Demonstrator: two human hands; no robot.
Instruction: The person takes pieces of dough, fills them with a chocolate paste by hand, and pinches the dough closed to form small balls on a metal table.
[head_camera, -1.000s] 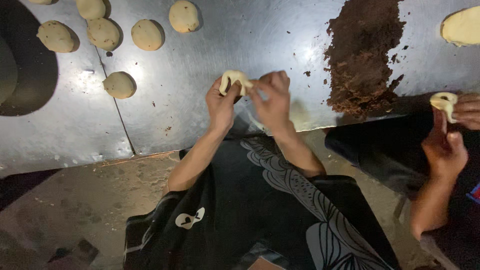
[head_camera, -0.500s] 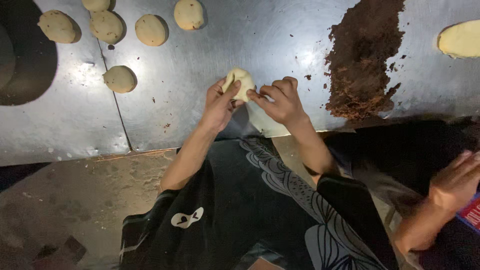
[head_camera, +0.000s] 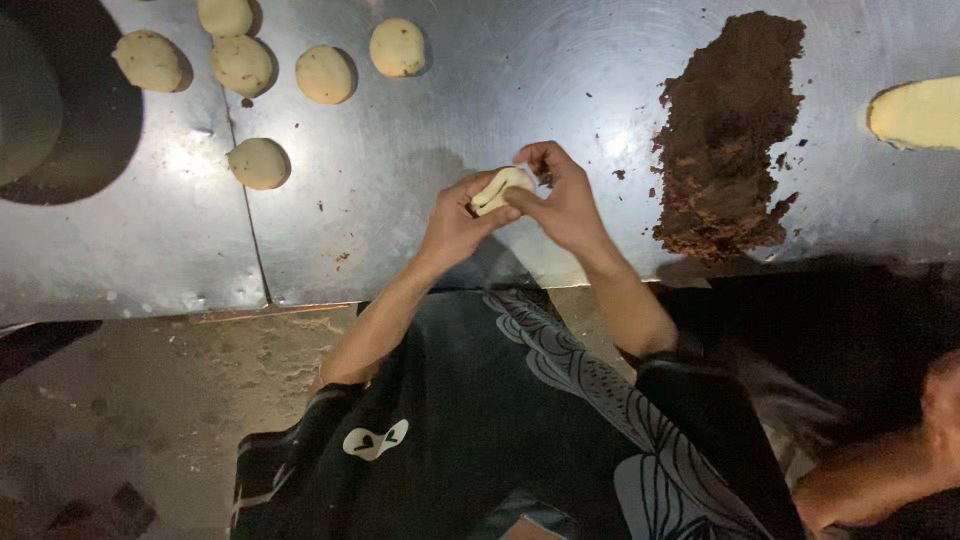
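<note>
I've got the dough piece (head_camera: 500, 188) pinched between my left hand (head_camera: 455, 222) and right hand (head_camera: 562, 200) just above the desk (head_camera: 420, 150), and squeezing too hard could split its seam, spilling filling like that brown heap (head_camera: 730, 140) at three o'clock.

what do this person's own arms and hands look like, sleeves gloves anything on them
Both the left hand and the right hand are bare, with no gloves, and no rings or watch can be made out. The forearms are uncovered. The short sleeves of a black garment end at about the elbows; it carries a pale swirling line pattern and a small white mark near the left sleeve.
</note>
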